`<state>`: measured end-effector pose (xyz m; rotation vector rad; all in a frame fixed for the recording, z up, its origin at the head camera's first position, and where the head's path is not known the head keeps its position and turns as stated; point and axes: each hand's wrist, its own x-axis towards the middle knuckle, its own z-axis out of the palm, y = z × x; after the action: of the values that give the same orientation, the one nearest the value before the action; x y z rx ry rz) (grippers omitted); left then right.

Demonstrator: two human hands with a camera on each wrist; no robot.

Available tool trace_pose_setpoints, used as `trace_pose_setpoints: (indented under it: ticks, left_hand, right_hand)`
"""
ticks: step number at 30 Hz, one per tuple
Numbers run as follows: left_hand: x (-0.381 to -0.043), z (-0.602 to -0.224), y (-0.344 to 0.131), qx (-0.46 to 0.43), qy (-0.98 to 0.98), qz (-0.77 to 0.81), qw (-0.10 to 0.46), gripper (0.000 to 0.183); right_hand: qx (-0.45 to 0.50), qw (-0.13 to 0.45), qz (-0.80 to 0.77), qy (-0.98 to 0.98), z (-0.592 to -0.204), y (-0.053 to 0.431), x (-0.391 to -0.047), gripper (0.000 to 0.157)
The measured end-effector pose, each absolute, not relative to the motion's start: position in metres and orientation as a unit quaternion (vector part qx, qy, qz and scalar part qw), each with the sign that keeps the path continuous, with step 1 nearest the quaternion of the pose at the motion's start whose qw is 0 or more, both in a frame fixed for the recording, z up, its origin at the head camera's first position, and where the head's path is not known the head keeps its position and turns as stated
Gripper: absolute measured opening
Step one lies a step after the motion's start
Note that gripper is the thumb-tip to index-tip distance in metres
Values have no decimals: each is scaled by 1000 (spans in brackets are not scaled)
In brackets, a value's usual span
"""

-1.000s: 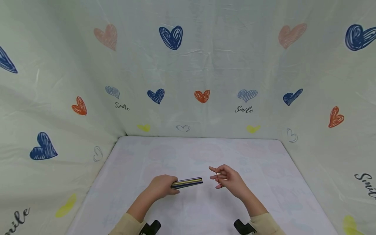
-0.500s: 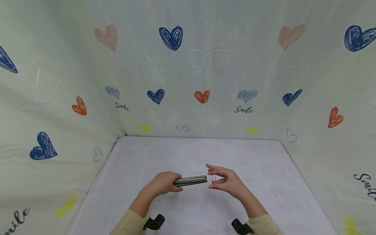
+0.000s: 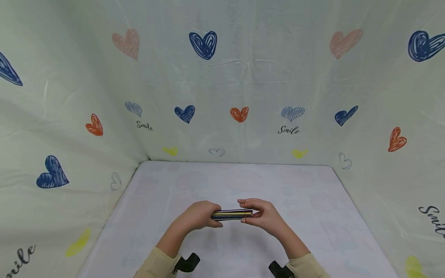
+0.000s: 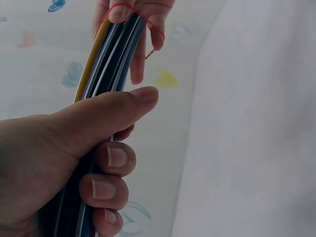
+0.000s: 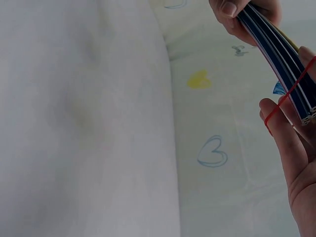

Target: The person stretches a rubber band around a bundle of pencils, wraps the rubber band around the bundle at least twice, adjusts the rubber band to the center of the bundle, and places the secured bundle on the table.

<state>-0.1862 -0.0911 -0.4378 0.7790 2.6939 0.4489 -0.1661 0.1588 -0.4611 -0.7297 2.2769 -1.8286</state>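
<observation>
My left hand (image 3: 199, 214) grips a bundle of slim pencil-like sticks (image 3: 231, 215), mostly dark blue with some yellow. Thumb and curled fingers wrap its near part in the left wrist view. A thin red rubber band (image 5: 292, 93) is stretched over the spread fingertips and thumb of my right hand (image 3: 262, 213). The bundle's free end lies inside that loop, between the right fingers. In the left wrist view the band (image 4: 123, 5) crosses in front of the far end of the sticks (image 4: 114, 59). The bundle is held roughly level above the table.
Below both hands is a white table (image 3: 222, 255) with rounded far corners. Pale curtains (image 3: 264, 85) printed with hearts surround it at the back and sides. Black wrist cameras (image 3: 187, 262) sit at both cuffs.
Both hands have come together, the left one moving right with the bundle and the right one moving left. The stretched band has passed from beside the bundle's end to around it.
</observation>
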Motion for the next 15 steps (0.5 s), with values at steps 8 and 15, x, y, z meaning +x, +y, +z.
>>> trace_pose_setpoints:
  ticks: [8,15]
  left_hand:
    - [-185,-433,-92,289,925,201,141,19]
    - [-184,-430,-91,297,919,225,130,14]
  right_hand:
    - [-246,58,-619,743,-462,159,-166,33]
    - [-258,73,-659,703,-466,157,-169,30]
